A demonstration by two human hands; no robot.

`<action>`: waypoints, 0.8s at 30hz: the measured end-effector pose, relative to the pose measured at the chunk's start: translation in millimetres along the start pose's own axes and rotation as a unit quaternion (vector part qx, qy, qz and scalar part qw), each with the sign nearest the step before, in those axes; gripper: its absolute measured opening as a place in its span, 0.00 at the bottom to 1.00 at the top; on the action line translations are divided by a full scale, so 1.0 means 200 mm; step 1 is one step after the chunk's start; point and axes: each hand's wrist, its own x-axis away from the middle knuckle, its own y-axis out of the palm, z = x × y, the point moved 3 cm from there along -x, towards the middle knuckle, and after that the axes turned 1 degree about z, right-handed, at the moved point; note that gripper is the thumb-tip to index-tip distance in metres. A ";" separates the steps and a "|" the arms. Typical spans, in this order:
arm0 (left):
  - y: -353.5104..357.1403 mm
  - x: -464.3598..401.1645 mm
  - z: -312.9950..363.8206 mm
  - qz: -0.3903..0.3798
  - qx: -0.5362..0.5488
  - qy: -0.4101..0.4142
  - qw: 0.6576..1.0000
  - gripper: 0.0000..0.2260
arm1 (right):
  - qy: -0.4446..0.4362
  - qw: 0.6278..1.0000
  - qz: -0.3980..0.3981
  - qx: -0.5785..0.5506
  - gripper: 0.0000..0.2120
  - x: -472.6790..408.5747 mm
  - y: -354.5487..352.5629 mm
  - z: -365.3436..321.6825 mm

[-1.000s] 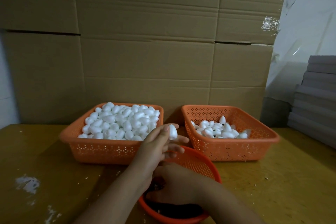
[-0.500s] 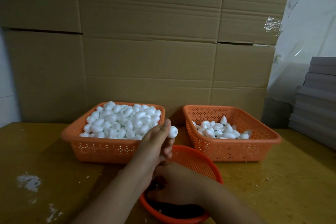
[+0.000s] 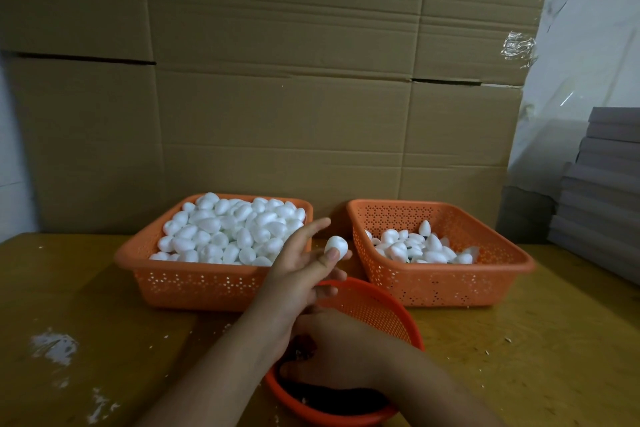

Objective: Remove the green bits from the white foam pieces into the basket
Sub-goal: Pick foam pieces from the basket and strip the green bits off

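**Foam egg held between two orange baskets**

The far-left basket is heaped with white foam pieces; the far-right basket holds fewer. A round basket sits nearest on the yellow table, with cardboard behind. The left hand pinches a smooth white egg-shaped piece between thumb and fingertips; the right hand rests in the round basket, and whether it grips anything cannot be told.

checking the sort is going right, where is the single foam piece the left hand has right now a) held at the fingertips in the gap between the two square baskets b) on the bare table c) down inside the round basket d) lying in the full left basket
a: the left hand pinches the white foam piece at its fingertips, raised in the gap between the left basket and the right basket.
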 end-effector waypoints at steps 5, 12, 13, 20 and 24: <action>0.01 0.00 -0.01 -0.005 -0.062 0.027 0.998 0.13 | -0.013 1.000 0.010 -0.004 0.18 -0.01 0.01 0.00; 0.02 0.00 0.00 0.016 -0.099 0.087 0.991 0.11 | -0.032 0.999 0.030 -0.011 0.16 -0.01 0.00 0.01; 0.03 0.00 0.00 0.019 -0.104 0.093 0.990 0.11 | -0.035 0.999 0.032 -0.011 0.16 0.00 0.00 0.01; 0.02 0.00 0.01 0.034 -0.155 0.135 0.978 0.18 | -0.041 0.999 0.034 -0.011 0.17 -0.01 0.00 0.01; 0.03 0.00 0.02 0.055 -0.140 0.128 0.980 0.08 | -0.046 0.998 0.038 -0.008 0.16 0.00 0.00 0.01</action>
